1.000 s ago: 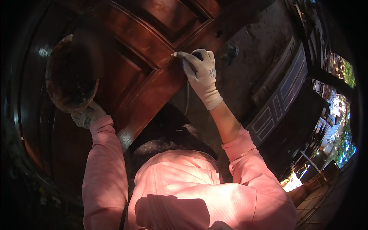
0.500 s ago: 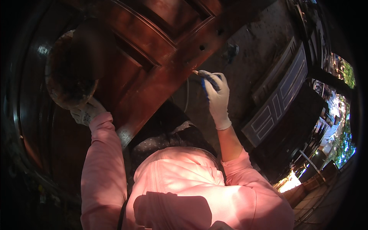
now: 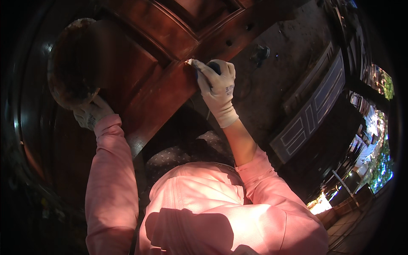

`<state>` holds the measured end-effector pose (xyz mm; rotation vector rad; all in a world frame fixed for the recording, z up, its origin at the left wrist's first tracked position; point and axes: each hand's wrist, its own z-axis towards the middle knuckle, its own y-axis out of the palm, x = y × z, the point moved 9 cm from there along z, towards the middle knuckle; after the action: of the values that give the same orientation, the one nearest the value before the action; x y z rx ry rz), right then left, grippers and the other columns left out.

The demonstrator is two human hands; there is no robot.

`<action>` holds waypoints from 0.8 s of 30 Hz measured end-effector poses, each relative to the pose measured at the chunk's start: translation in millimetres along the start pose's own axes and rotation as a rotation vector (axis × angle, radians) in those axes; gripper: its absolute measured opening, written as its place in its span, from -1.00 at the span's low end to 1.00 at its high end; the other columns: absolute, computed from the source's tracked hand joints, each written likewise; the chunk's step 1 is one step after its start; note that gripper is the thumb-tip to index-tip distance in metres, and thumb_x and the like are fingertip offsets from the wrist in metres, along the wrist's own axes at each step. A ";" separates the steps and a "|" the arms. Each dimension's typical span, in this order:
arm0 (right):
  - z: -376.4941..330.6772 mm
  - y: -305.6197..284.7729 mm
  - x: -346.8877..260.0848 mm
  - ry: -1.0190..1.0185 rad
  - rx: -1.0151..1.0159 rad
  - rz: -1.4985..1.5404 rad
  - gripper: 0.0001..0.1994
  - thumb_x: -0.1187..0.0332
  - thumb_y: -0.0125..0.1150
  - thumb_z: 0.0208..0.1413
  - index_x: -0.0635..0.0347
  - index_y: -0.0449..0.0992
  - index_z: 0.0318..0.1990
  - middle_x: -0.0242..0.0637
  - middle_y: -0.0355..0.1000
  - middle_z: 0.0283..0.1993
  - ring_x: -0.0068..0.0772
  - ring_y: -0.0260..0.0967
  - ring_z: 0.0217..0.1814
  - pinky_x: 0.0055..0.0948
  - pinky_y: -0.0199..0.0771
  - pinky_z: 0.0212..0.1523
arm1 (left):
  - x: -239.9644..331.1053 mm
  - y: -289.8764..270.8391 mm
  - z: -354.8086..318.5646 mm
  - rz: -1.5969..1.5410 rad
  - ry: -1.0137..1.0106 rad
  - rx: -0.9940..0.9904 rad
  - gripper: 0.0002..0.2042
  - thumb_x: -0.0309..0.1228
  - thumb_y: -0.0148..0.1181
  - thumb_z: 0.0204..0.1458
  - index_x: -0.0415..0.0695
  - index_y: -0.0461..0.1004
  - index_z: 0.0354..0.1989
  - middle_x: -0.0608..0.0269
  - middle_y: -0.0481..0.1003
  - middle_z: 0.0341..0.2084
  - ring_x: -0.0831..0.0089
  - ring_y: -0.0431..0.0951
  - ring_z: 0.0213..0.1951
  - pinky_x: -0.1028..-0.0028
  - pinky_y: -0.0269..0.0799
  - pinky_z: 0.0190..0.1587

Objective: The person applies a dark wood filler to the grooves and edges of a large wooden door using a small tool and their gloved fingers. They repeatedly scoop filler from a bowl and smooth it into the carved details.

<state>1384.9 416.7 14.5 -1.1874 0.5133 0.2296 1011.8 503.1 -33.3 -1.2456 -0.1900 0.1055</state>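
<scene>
Close to the long right edge of the red-brown door [image 3: 158,97], the right hand [image 3: 219,85] has a pale tip [image 3: 188,62] on the flat wood, or so it seems, just beside the corner of a sunk panel [image 3: 127,63]. Its fingers are bunched close. I cannot tell if the pale bit is a fingertip or some small thing they pinch. Well apart from it, farther in from that edge, the left hand [image 3: 92,112] grips the near rim of a round dark dish [image 3: 70,68]. I cannot tell if the door helps hold the dish up.

To do this touch well, I think the tip should press softly and go in small, even strokes along the wood. The groove by the panel may need extra care, since stuff could get stuck there. It would help to keep the dish flat, so nothing tips out, and to keep the pink sleeves [image 3: 112,182] off the door. Farther up that right edge are two dark holes [image 3: 229,43]; bumping into them could spoil a smooth stroke.
</scene>
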 end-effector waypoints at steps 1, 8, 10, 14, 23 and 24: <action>-0.3 1.7 -2.2 -0.030 -0.001 -0.040 -0.64 0.41 0.36 -0.05 -0.25 0.72 -0.06 -0.40 0.40 -0.22 -0.23 0.31 -0.08 -0.22 0.32 0.05 | -0.8 0.6 0.9 0.003 0.008 0.007 -0.47 0.01 0.08 0.25 -0.13 0.36 0.22 -0.19 0.42 0.11 -0.18 0.38 0.18 -0.10 0.31 0.17; -0.3 -1.4 -0.3 -0.092 -0.083 -0.015 -0.63 0.45 0.35 -0.05 -0.17 0.71 -0.05 -0.36 0.42 -0.22 -0.20 0.32 -0.11 -0.21 0.34 -0.01 | -4.9 2.4 -1.8 0.067 0.003 0.041 -0.45 -0.05 0.10 0.22 -0.17 0.34 0.25 -0.19 0.44 0.08 -0.21 0.42 0.10 -0.14 0.34 0.10; 4.9 -0.7 6.2 0.005 -0.090 0.078 -0.64 0.41 0.36 -0.04 -0.23 0.70 -0.04 -0.37 0.38 -0.22 -0.18 0.31 -0.11 -0.19 0.34 0.03 | -0.8 -0.1 -1.8 0.046 0.028 0.071 -0.44 -0.05 0.11 0.21 -0.17 0.34 0.26 -0.19 0.45 0.07 -0.21 0.42 0.10 -0.14 0.34 0.10; 10.7 -1.5 -6.6 -0.082 -0.052 -0.028 -0.69 0.41 0.36 -0.02 -0.18 0.72 -0.08 -0.37 0.39 -0.26 -0.20 0.30 -0.14 -0.23 0.36 -0.02 | 1.5 -2.8 0.0 0.028 0.034 0.063 -0.42 -0.04 0.12 0.20 -0.19 0.33 0.26 -0.19 0.45 0.07 -0.21 0.42 0.11 -0.13 0.34 0.12; 9.8 -7.4 8.1 0.070 -0.048 0.116 -0.71 0.41 0.37 -0.02 -0.15 0.73 -0.11 -0.39 0.42 -0.23 -0.22 0.30 -0.12 -0.23 0.32 0.00 | -2.8 1.9 -0.4 0.078 0.016 0.045 -0.39 0.02 0.10 0.19 -0.22 0.33 0.25 -0.21 0.45 0.05 -0.20 0.42 0.11 -0.13 0.35 0.10; 10.6 -5.7 7.8 0.067 -0.032 0.120 -0.70 0.41 0.37 -0.02 -0.16 0.72 -0.10 -0.39 0.42 -0.23 -0.22 0.30 -0.12 -0.23 0.32 0.01 | -3.1 1.4 0.2 0.076 0.012 0.040 -0.39 0.02 0.09 0.20 -0.22 0.33 0.24 -0.21 0.45 0.04 -0.20 0.42 0.11 -0.13 0.35 0.10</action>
<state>1396.8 423.6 18.3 -1.1995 0.6424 0.3027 1008.8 503.1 -34.8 -1.2130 -0.1297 0.1669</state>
